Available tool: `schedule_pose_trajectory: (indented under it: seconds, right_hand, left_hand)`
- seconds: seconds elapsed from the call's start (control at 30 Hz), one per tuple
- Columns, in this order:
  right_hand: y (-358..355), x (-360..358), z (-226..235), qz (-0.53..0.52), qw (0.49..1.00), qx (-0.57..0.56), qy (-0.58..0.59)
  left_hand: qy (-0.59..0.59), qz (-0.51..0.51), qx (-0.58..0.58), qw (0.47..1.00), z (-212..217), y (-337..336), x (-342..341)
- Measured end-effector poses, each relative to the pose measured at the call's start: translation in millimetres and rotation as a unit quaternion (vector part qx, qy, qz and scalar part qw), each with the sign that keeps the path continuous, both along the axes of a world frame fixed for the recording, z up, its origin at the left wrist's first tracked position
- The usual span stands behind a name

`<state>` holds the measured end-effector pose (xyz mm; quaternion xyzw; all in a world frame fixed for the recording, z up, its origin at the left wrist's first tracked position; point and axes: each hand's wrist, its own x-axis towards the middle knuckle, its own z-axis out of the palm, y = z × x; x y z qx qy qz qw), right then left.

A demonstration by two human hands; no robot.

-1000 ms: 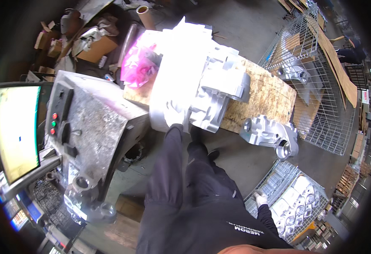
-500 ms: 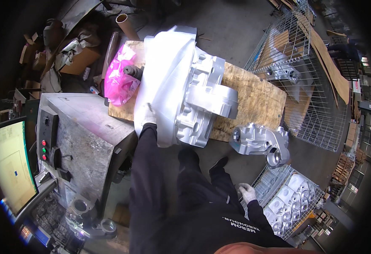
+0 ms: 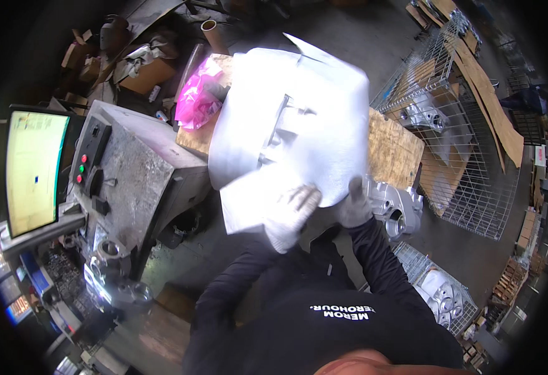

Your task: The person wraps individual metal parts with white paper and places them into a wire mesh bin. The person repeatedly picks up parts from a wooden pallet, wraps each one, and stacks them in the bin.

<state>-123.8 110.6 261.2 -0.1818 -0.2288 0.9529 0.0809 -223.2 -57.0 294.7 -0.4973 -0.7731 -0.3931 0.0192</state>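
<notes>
A large pale metal casting lies on the wooden board, now mostly covered by a white wrapping sheet [image 3: 333, 119]; a narrow strip of the casting [image 3: 277, 128] shows through a gap. My left hand [image 3: 296, 212], in a light glove and slightly blurred, lies with fingers stretched across a near flap of the sheet. At the sheet's near right edge is my right hand [image 3: 355, 207], also gloved, thumb up and closed at that edge; its other fingers are partly hidden. Just right of it sits a smaller metal casting [image 3: 396, 209].
Pink plastic [image 3: 197, 100] rests on the left end of the wooden board [image 3: 396, 150]. A grey machine cabinet [image 3: 139, 156] with buttons and a lit screen [image 3: 35, 169] stand left. Wire cages [image 3: 474, 187] with castings are at right. A cardboard tube [image 3: 214, 37] stands beyond.
The white sheet has come rightward over the large casting, covering most of it. My right hand has risen from beside the lower cage to the sheet; my left hand has moved right and nearer.
</notes>
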Motion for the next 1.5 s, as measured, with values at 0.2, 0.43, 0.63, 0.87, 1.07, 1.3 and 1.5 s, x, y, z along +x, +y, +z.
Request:
schedule_pose_trajectory:
  seconds: [0.2, 0.43, 0.63, 0.87, 1.07, 1.3, 1.5]
  right_hand:
    - [65.2, 100.8, 69.9, -0.333, 0.902, 0.193, -0.196]
    - [115.3, 335.3, 59.2, -0.434, 0.823, 0.234, -0.281]
    - [120.7, 529.8, 9.0, -0.475, 0.740, 0.205, -0.431]
    - [135.5, 673.8, -109.2, -0.449, 0.731, 0.034, -0.513]
    - [221.1, 674.3, -252.7, -0.393, 0.606, 0.085, -0.686]
    - [325.5, 595.4, -344.6, 0.207, 0.502, 0.299, -0.784]
    - [342.3, 590.4, -323.4, 0.528, 0.316, 0.387, -0.687]
  left_hand:
    - [-0.096, 0.025, 0.039, 0.994, 1.4, -3.0, 167.4]
    - [-0.809, -0.053, 0.447, 0.379, -77.1, 80.5, 282.6]
    - [-0.797, 0.055, 0.504, 0.329, -115.9, 27.5, 242.1]
    - [-0.840, 0.340, 0.162, 0.390, -183.4, 10.3, 247.6]
    - [-0.475, 0.245, -0.324, 0.781, -314.2, 2.7, 251.7]
    - [-0.763, 0.353, 0.167, 0.516, -474.6, -17.2, 199.3]
    - [-0.810, 0.334, 0.271, 0.398, -475.8, -2.0, 180.4]
